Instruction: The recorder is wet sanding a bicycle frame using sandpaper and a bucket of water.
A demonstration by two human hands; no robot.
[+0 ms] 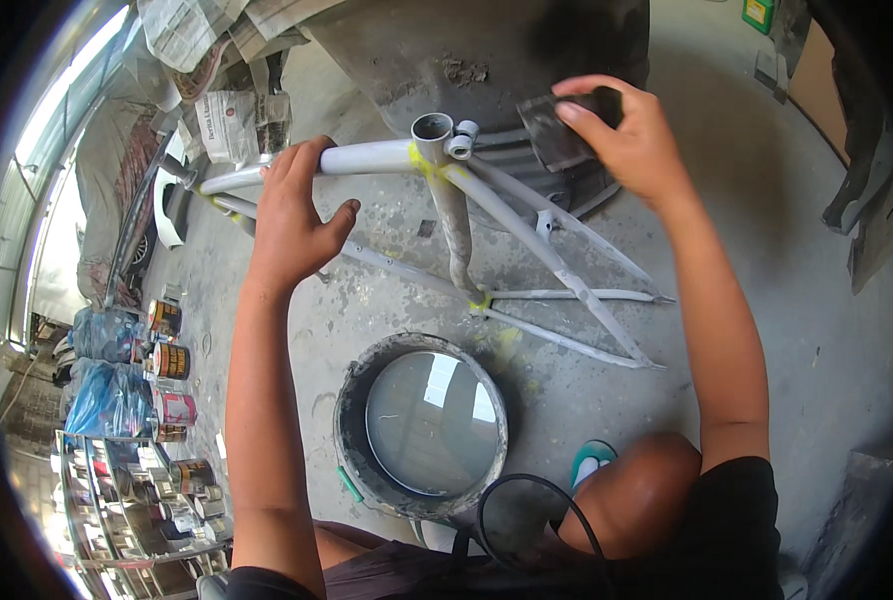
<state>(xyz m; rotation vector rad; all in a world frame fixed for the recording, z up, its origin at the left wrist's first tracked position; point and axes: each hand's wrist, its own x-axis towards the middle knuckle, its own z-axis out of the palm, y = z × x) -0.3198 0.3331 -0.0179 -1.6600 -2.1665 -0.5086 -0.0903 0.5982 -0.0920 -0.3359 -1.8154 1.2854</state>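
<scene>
My left hand [300, 222], half-spread, lies over pale-grey metal bicycle frame [372, 158]; can't tell if gripping. Right hand [635, 130], far right, pinches dark rectangular sheet [550, 138]. Near: round dark-grey bucket [351, 400].

The grey concrete floor [812, 335] is mottled with stains [387, 308]; on it a dark bucket [351, 400] of cloudy water [432, 435] is set, and a green sandal [595, 449] is planted.
</scene>
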